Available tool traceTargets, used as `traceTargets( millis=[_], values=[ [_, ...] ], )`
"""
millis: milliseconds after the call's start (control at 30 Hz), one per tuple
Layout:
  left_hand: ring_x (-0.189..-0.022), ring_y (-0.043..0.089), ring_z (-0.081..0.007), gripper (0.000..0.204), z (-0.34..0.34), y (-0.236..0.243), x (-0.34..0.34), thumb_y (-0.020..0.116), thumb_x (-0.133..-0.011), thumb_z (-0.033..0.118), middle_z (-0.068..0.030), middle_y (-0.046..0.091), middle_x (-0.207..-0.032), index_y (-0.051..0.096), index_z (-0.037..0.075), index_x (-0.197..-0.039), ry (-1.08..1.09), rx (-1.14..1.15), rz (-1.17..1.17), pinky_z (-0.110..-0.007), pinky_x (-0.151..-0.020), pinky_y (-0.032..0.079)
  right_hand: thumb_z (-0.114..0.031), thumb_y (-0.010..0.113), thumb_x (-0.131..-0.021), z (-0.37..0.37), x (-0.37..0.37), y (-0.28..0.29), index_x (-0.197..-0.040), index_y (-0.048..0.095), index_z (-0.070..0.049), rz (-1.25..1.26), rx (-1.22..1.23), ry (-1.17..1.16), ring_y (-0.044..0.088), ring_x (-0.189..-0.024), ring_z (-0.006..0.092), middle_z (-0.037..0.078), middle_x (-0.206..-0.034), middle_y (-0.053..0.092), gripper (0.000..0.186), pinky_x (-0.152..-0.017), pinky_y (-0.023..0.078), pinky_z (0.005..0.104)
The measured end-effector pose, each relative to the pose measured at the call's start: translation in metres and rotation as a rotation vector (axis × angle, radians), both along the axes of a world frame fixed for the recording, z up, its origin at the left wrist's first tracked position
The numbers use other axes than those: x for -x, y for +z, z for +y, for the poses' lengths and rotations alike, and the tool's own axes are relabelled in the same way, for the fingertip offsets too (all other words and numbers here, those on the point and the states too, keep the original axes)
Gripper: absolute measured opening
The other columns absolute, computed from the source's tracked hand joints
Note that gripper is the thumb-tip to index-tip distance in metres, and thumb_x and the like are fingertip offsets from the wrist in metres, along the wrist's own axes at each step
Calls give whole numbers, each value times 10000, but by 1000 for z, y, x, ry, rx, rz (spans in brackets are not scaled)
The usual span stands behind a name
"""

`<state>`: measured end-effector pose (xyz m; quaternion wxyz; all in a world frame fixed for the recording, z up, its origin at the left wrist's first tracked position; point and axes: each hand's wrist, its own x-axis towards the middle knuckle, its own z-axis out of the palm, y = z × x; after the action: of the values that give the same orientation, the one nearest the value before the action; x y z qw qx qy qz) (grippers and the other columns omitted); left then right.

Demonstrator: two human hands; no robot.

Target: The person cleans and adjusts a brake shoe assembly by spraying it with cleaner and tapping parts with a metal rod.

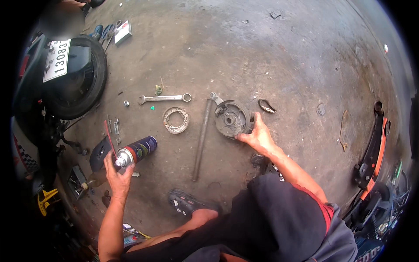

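My left hand [118, 172] is closed around a blue spray can [143, 147] with a thin red straw at its silver top, tilted on its side. My right hand [257, 134] grips the edge of a round metal brake plate [229, 122] with a short lever at its top. A ring of brake shoes [176, 126] lies left of the plate, below a combination wrench [168, 98]. A long metal pipe [200, 144] lies just left of the plate, and a small curved metal piece [266, 106] is to its right.
A motorcycle wheel [95, 78] and bodywork stand at the left, near small loose fittings [116, 128]. A white box [122, 32] lies beyond. A black-and-orange frame piece [372, 155] is at the right. My sandalled foot [187, 205] is below the parts on the concrete floor [283, 56].
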<state>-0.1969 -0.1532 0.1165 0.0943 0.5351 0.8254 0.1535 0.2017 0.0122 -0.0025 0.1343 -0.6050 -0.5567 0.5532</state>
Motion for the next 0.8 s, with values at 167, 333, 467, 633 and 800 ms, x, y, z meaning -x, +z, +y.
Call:
traceTargets(
  millis=[167,333,467,633,800],
  values=[
    [-1100,510,-343,666,19,-27,-12,666,-754,98,-211,486,-1190,352,-36,-1326,-50,-172,-29,-389,-956,395,-316,740,-733,3,-6,-35,-1272,440,40,262,140,27,515,-1178,355,286,-1229,524,713,-1001,392,385],
    [-1148,479,-342,643,64,-57,-12,594,-800,105,-219,456,-1235,316,-35,-1363,-66,-337,-100,-403,-997,363,-333,640,-822,7,3,6,-1269,479,29,131,-11,19,524,-1161,357,257,-1238,530,597,-961,412,390],
    [-1153,471,-377,628,106,-64,-14,560,-777,85,-227,451,-1255,366,35,-1372,-285,-357,89,-422,-996,367,-269,628,-819,4,-7,31,-1230,508,-10,-83,-188,116,553,-1038,416,220,-1129,551,501,-868,446,445],
    [-1069,538,-392,715,126,-71,-25,709,-668,110,-211,465,-1236,422,104,-1323,-481,-242,131,-429,-884,463,-228,631,-826,-3,-15,36,-1183,517,-24,-118,-236,172,562,-953,430,214,-1039,543,427,-805,458,476],
    [-994,565,-379,727,135,-68,-35,764,-607,98,-187,498,-1178,448,88,-1262,-388,-261,191,-413,-838,483,-228,619,-838,-2,-11,29,-1197,506,-21,-40,-255,139,559,-964,436,219,-1050,543,429,-813,456,478]
  ],
)
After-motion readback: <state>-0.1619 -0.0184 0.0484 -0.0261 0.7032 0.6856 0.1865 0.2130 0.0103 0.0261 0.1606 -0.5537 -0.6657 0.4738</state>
